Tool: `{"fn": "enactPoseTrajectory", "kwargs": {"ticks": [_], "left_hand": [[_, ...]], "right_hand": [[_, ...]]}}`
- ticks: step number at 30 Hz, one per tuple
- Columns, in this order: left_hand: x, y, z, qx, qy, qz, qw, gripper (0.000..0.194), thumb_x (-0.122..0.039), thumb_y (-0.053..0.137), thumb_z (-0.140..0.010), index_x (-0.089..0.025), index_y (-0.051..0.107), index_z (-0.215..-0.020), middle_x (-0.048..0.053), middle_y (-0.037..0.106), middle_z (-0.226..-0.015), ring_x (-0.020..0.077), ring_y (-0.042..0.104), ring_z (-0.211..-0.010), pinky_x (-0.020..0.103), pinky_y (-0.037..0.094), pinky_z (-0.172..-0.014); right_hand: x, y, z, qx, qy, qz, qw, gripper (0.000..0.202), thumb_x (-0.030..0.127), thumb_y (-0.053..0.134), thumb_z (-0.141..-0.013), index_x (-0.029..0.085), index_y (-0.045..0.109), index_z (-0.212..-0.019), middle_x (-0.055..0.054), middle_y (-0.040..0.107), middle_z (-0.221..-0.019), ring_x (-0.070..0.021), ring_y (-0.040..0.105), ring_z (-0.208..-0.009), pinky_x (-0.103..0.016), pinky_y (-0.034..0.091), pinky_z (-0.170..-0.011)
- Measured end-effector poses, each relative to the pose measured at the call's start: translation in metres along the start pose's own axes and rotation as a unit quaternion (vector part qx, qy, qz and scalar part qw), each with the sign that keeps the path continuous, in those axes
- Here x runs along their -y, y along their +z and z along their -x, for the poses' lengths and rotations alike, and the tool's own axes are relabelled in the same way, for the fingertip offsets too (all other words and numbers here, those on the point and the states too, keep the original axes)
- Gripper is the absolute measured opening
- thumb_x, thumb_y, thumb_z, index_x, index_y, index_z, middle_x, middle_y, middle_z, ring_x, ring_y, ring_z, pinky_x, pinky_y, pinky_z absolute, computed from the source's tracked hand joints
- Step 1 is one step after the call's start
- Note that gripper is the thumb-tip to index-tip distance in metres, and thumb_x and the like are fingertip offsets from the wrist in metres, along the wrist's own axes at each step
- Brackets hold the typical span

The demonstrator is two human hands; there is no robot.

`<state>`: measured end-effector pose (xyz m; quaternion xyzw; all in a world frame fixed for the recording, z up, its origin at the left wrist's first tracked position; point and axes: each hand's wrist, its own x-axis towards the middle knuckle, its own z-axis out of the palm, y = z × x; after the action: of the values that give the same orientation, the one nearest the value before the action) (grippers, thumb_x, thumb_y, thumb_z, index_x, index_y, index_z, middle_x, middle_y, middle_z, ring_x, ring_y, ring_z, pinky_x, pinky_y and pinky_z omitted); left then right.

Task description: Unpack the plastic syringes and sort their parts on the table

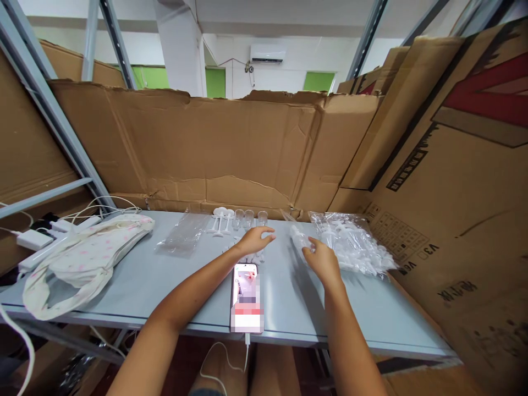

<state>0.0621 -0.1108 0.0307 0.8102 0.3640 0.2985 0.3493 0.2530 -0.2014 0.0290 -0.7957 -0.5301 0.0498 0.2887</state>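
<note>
My right hand [322,259] has its thumb and fingers closed at the lower end of a small clear plastic bag [298,237] with whitish parts inside. My left hand [256,240] hovers over the middle of the table, its fingers curved and apart, holding nothing. Beneath it lie small clear and white pieces [258,257], partly hidden by the hand. Behind it stand several clear plastic cups [248,219] in a row, beside white plunger-like parts [223,221]. Flat clear bags [183,235] lie to the left. A big clear bag [355,245] full of wrapped pieces rests right of my right hand.
A phone [246,297] on a charging cable lies at the grey table's [198,297] front edge. On the left are a patterned cloth bag [94,247] and white power strips [35,239]. Cardboard [214,137] walls the back, and a large carton [454,209] the right.
</note>
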Motion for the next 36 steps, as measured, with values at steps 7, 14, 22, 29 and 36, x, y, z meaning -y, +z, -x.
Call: {"fn": "enactPoseTrajectory", "kwargs": {"ticks": [7, 14, 22, 29, 36], "left_hand": [[-0.027, 0.002, 0.02, 0.027, -0.107, 0.461, 0.88, 0.083, -0.049, 0.06, -0.075, -0.034, 0.012, -0.141, 0.013, 0.042, -0.136, 0.0221, 0.06, -0.098, 0.037, 0.049, -0.08], [-0.037, -0.016, 0.034, -0.119, -0.089, 0.54, 0.828, 0.076, -0.028, 0.068, -0.073, -0.035, 0.027, -0.136, 0.006, 0.059, -0.11, 0.017, 0.06, -0.09, 0.027, 0.05, -0.069], [-0.037, -0.038, 0.05, -0.185, -0.037, 0.583, 0.79, 0.075, -0.021, 0.063, -0.078, -0.044, 0.02, -0.136, 0.001, 0.05, -0.128, 0.018, 0.053, -0.111, 0.04, 0.046, -0.089], [-0.041, -0.043, 0.053, -0.201, 0.061, 0.573, 0.792, 0.074, -0.027, 0.058, -0.082, -0.045, 0.013, -0.138, 0.0, 0.043, -0.137, 0.0192, 0.054, -0.112, 0.039, 0.044, -0.092], [-0.033, -0.053, 0.052, -0.217, 0.03, 0.519, 0.826, 0.064, -0.036, 0.052, -0.085, -0.041, 0.017, -0.138, 0.001, 0.047, -0.135, 0.0199, 0.056, -0.109, 0.04, 0.046, -0.089]], "right_hand": [[0.038, 0.003, 0.021, -0.044, -0.248, -0.186, 0.95, 0.049, 0.023, 0.044, -0.077, 0.02, 0.051, -0.125, -0.009, 0.06, -0.117, -0.0243, 0.056, -0.102, -0.041, 0.044, -0.088], [0.067, 0.003, 0.039, 0.023, -0.335, -0.072, 0.939, 0.059, 0.046, 0.05, -0.082, 0.034, 0.034, -0.137, -0.006, 0.026, -0.147, -0.0335, 0.016, -0.135, -0.058, 0.016, -0.105], [0.071, 0.022, 0.017, 0.112, -0.113, -0.429, 0.889, 0.097, 0.054, 0.06, -0.073, 0.034, -0.005, -0.142, -0.011, 0.021, -0.148, -0.0295, 0.03, -0.132, -0.053, 0.033, -0.1], [0.084, 0.027, 0.015, 0.384, -0.05, -0.587, 0.711, 0.075, 0.03, 0.076, -0.063, 0.025, 0.034, -0.125, -0.001, 0.068, -0.078, -0.0184, 0.069, -0.064, -0.035, 0.057, -0.064], [0.086, 0.021, 0.01, 0.361, -0.06, -0.613, 0.7, 0.054, 0.028, 0.077, -0.061, 0.024, 0.052, -0.108, -0.003, 0.068, -0.089, -0.0189, 0.068, -0.074, -0.03, 0.057, -0.06]]}}
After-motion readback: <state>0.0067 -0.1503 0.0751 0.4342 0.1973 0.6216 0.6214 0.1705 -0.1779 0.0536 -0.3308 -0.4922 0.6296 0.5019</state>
